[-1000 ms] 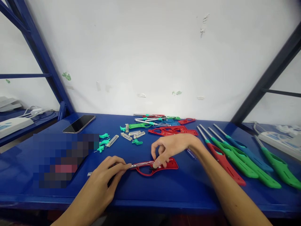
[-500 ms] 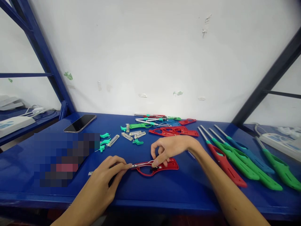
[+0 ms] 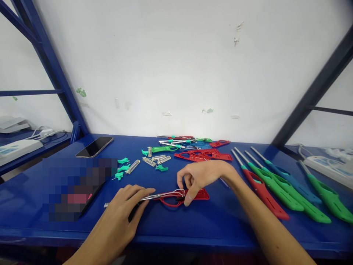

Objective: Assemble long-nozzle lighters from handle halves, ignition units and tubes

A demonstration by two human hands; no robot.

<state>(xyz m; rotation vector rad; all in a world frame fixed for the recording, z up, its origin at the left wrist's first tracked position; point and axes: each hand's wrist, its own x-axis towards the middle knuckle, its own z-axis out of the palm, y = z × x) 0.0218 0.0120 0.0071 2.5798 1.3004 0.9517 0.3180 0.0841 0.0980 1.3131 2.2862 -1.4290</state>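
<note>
A red lighter shell (image 3: 202, 194) lies open on the blue table, with a metal tube (image 3: 150, 197) and thin wires (image 3: 175, 192) running out to its left. My left hand (image 3: 127, 206) is closed around the tube, whose far part is hidden under the fingers. Over the middle of the shell, my right hand (image 3: 195, 180) has its fingers curled, thumb and fingertips at the wire ends and a small black part. What the right fingertips hold is too small to make out.
Finished-looking lighters (image 3: 264, 195) in red, green and blue lie at the right. Red shells (image 3: 193, 155), clear tanks (image 3: 134, 166) and teal triggers (image 3: 161, 168) sit behind the hands. A phone (image 3: 95, 147) is at the back left; a pixelated area covers the left.
My left hand has shifted slightly, showing more of the metal tube. My right thumb has moved down and a little right, and the wire loop now shows beside it.
</note>
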